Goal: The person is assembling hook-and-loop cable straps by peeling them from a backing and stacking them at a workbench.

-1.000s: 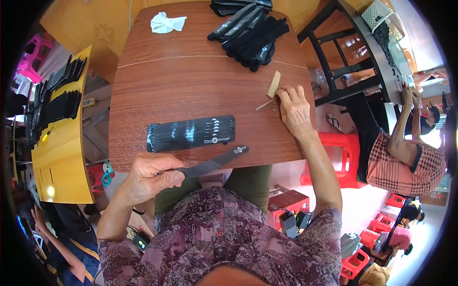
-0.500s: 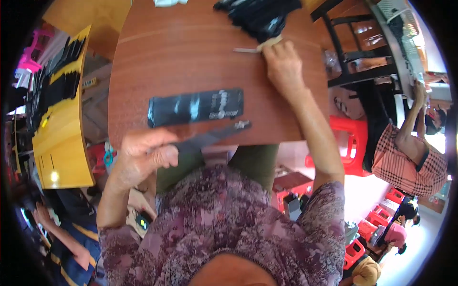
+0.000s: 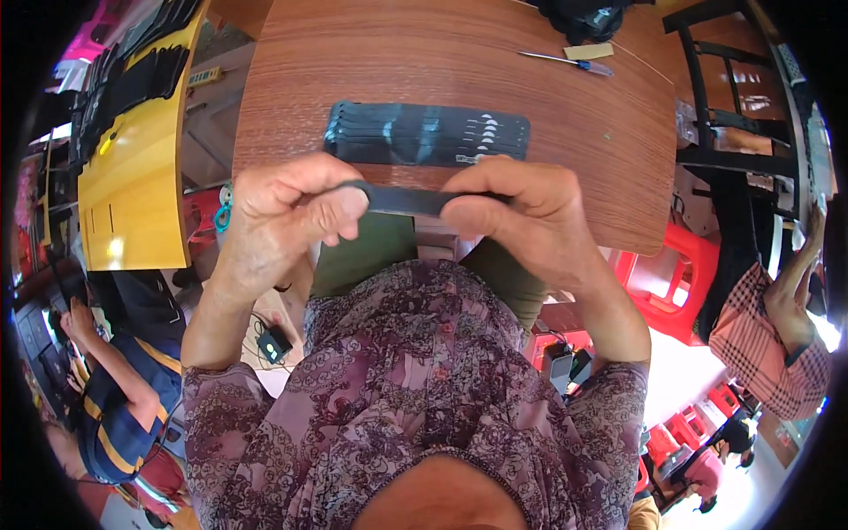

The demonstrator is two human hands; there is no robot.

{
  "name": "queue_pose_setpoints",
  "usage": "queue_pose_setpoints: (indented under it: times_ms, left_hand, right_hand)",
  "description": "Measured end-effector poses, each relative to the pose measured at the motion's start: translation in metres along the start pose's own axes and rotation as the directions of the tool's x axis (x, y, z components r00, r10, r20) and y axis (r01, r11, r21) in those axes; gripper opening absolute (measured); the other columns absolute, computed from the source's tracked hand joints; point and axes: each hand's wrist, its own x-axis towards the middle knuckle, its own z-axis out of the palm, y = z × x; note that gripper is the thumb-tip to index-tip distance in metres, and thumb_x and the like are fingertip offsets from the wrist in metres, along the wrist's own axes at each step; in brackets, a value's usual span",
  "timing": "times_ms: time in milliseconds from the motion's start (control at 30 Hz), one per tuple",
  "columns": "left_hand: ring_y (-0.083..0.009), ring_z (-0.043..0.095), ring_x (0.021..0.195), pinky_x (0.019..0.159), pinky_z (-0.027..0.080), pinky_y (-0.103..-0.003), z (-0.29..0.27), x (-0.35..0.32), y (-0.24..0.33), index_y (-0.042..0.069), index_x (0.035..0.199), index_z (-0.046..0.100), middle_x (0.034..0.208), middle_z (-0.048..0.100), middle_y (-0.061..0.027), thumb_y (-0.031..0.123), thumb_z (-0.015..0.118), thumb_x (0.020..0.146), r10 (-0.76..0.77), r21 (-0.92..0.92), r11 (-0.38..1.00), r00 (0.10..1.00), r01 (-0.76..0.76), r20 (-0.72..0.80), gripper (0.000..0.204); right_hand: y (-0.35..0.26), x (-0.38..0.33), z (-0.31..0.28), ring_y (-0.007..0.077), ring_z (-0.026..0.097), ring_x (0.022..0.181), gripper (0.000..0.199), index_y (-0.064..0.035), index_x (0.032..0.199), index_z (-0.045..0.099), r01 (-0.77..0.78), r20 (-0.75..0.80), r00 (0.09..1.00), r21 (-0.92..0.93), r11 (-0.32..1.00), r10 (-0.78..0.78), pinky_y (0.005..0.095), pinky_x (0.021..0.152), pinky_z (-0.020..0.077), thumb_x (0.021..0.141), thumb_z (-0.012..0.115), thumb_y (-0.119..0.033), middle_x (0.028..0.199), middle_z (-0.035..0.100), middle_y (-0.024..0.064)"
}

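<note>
A dark, flat fabric strip is stretched crosswise over the table's near edge. My left hand pinches its left end between thumb and fingers. On its other end my right hand is closed in the same way, covering that end. Just beyond both hands lies an overlapping row of several black strips, with white marks toward their right ends. Far right on the table are a screwdriver with a blue-tipped clear handle and a small beige piece.
The brown wooden table has a black heap at its far right edge. To the left, a yellow table carries black strips. A red plastic stool stands at right. Other people sit on both sides.
My right hand has left the beige piece and screwdriver and come back to grip the strip's right end. My left hand still holds the strip, now level. The view has shifted.
</note>
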Motion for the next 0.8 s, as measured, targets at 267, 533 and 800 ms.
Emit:
queue_pose_setpoints:
  times_ms: [267,533,800]
  left_hand:
    - [-0.006,0.054,0.059,0.056,0.044,-0.018,-0.027,-0.012,-0.041,-0.003,0.089,0.064,0.071,0.063,-0.004,0.011,0.064,0.088,-0.098,-0.099,0.992,0.968,0.076,-0.232,0.015]
    - [-0.0093,0.057,0.068,0.062,0.045,-0.021,-0.023,-0.009,-0.047,-0.003,0.091,0.065,0.077,0.064,-0.0044,0.015,0.061,0.09,-0.112,-0.049,0.993,0.977,0.105,-0.18,0.019]
    - [-0.0285,0.055,0.07,0.073,0.04,-0.042,-0.011,-0.002,-0.034,0.0,0.085,0.066,0.072,0.059,-0.0072,0.022,0.07,0.077,0.528,0.474,0.657,0.806,-0.587,0.266,0.024]
  right_hand:
    - [0.034,-0.022,-0.007,0.0188,0.061,0.071,0.013,0.0021,0.092,0.066,-0.005,-0.21,0.976,-0.253,0.967,-0.05,0.0296,0.065,0.0464,0.081,0.067,-0.004,0.078,0.064,0.01]
    - [0.031,-0.02,0.006,0.0137,0.059,0.066,0.012,0.0032,0.092,0.065,-0.034,-0.196,0.981,-0.128,0.991,0.009,0.026,0.058,0.0455,0.082,0.066,-0.003,0.074,0.062,0.0069]
    - [0.007,-0.017,0.012,0.0238,0.056,0.06,0.016,0.0015,0.09,0.065,0.309,0.041,0.948,-0.359,0.881,-0.316,0.0331,0.053,0.0427,0.076,0.071,-0.005,0.067,0.058,0.0097]
